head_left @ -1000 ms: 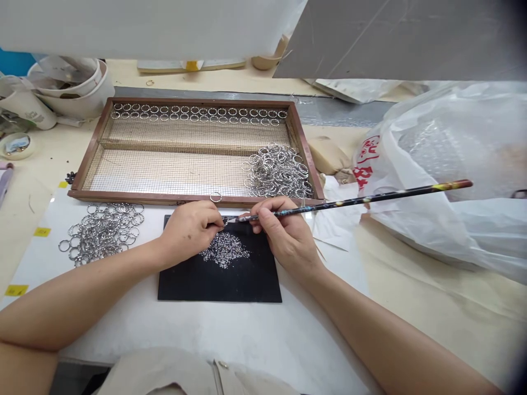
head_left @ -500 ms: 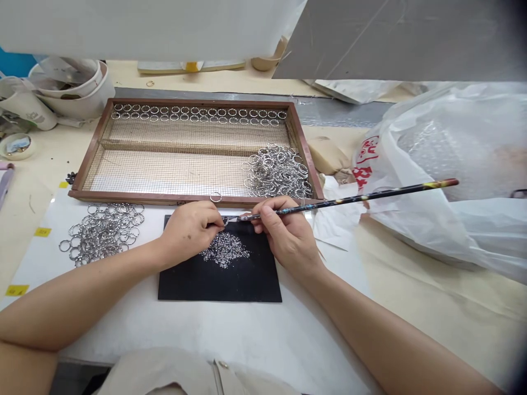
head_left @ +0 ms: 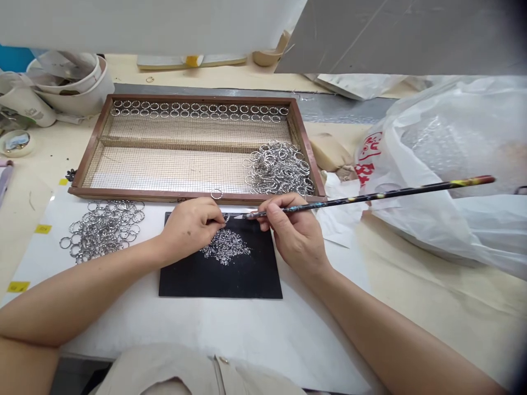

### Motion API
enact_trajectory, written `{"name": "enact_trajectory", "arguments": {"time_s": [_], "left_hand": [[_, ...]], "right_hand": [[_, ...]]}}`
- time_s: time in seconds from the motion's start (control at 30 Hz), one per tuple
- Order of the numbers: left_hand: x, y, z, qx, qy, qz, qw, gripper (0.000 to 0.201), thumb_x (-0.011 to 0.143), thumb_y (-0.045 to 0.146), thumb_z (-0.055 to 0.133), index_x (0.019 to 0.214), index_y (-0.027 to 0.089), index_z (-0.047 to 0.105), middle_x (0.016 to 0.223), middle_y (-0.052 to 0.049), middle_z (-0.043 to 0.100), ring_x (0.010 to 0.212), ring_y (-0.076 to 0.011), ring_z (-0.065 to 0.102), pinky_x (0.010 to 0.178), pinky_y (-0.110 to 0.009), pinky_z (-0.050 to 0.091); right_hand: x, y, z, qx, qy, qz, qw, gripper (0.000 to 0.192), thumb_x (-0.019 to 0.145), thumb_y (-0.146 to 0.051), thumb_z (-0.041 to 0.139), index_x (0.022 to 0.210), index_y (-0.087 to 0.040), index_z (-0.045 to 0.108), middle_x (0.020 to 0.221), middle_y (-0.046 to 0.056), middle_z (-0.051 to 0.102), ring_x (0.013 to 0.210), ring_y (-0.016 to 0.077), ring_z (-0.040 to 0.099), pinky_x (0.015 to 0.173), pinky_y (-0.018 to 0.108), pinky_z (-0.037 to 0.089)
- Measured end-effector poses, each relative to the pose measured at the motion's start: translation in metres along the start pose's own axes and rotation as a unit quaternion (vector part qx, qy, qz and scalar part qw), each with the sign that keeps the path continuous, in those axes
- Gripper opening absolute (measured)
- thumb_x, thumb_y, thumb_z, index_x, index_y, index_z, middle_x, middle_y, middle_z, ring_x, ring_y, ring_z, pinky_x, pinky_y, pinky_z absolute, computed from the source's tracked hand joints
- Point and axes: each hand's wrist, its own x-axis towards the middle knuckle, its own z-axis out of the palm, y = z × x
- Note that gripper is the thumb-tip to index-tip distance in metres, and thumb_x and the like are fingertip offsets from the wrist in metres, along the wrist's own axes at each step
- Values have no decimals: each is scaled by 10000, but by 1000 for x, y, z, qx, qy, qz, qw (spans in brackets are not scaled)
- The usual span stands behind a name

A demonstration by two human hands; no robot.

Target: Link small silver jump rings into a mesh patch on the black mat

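Note:
Over the upper left of a black mat, my left hand is closed, pinching a small silver ring at its fingertips. My right hand grips a long dark stick like a pen; it has a pale pointed tip and a coloured, reddish far end. That tip points left, just short of the ring. Below the fingertips lies a heap of tiny shiny stones or beads on the mat. One loose ring rests on the tray's front edge.
Behind the mat stands a wood-framed mesh tray, with rings in two rows along its back and a pile of rings at right. Another ring pile lies left. White tubs stand far left; a plastic bag fills the right.
My right hand has drawn slightly to the right with the stick, so its tip is now apart from the ring. The left hand keeps its pinch in nearly the same place.

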Motion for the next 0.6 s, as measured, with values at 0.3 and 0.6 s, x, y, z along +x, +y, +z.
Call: {"name": "enact_trajectory", "arguments": {"time_s": [0.3,0.6], "left_hand": [[0,0,1,-22,9,-18,1000,125,738,79,646,650,166,668,704,4,658,681,-109,590,639,-242,466],[0,1,0,-22,8,-20,1000,123,745,91,646,649,166,661,713,1,656,689,-113,587,643,-245,463]], "right_hand": [[-7,-11,1,-97,-27,3,995,150,815,-233,593,738,-227,464,707,-10,556,665,148,562,586,309,457],[-7,-11,0,-99,-18,11,995,137,817,-203,572,739,-230,463,701,-17,548,649,151,561,583,311,434]]}}
